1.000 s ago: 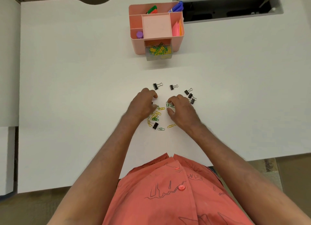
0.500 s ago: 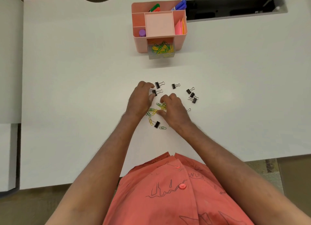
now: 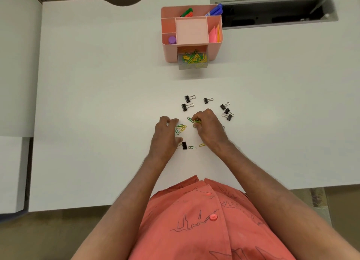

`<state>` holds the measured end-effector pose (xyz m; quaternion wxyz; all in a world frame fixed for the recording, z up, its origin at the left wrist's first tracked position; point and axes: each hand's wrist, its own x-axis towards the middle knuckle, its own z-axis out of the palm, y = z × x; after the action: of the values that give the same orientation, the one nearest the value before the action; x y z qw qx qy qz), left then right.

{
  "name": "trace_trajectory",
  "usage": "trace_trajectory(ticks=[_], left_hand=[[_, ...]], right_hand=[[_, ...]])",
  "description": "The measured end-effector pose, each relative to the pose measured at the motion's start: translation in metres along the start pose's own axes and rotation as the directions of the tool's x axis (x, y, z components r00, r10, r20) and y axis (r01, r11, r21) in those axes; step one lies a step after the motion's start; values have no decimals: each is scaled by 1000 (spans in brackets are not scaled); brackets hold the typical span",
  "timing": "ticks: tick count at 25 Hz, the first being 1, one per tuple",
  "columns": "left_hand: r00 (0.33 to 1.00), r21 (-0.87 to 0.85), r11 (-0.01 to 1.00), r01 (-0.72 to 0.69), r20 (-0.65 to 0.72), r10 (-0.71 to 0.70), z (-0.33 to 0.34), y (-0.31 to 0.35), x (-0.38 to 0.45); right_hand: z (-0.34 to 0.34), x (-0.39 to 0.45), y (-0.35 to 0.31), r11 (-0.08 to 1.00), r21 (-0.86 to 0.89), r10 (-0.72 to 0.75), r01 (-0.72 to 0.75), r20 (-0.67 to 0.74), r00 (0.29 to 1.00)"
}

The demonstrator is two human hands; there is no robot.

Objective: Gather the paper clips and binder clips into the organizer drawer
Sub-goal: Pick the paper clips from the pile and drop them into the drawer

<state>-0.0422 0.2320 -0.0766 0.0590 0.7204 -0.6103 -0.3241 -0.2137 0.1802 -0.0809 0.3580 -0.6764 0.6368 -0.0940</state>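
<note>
A pink desk organizer [image 3: 169, 53] stands at the far middle of the white desk, its clear drawer [image 3: 192, 66] pulled out and holding several green and yellow paper clips. Loose paper clips [image 3: 180, 128] lie between my hands. Black binder clips lie beyond: two [image 3: 187, 103] at the left, one [image 3: 206, 100] in the middle, three [image 3: 227, 111] at the right, and another [image 3: 184, 145] by my left thumb. My left hand [image 3: 164, 137] rests on the desk, fingers spread beside the clips. My right hand [image 3: 209, 129] pinches a small bunch of paper clips [image 3: 196, 121].
The organizer's top holds markers [image 3: 187, 12], a purple cap [image 3: 172, 40] and pink and orange notes [image 3: 214, 34]. A cable hatch [image 3: 272, 12] is open in the desk at the far right. A second white surface [image 3: 13, 65] adjoins on the left.
My left hand has slid back toward me and away from the far binder clips. My right hand has closed its fingertips on a bunch of paper clips.
</note>
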Motion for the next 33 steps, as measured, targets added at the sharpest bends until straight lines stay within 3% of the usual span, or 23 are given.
trace_trajectory(ticks=[6,15,20,25,29,33], left_hand=[[998,29,998,-59,-29,60,7,19,12],[999,122,992,-40,26,37,6,36,24],[1000,-102,995,-17,-15,16,5,32,26],[999,-351,936,33,-29,-46,-3,27,33],[993,-462,886,33,-82,-80,-23,29,46],[978,-472,881,-36,-198,-67,-53,41,68]], right_hand=[[-1,-10,1,998,-36,-50,52,49,998],[-10,-2,4,997,-70,-2,8,96,995],[-17,-1,8,997,-71,16,-9,90,996],[-51,15,1,989,127,68,-77,74,995],[-97,55,-28,975,223,19,0,-87,996],[-126,107,-65,984,111,-109,138,-237,965]])
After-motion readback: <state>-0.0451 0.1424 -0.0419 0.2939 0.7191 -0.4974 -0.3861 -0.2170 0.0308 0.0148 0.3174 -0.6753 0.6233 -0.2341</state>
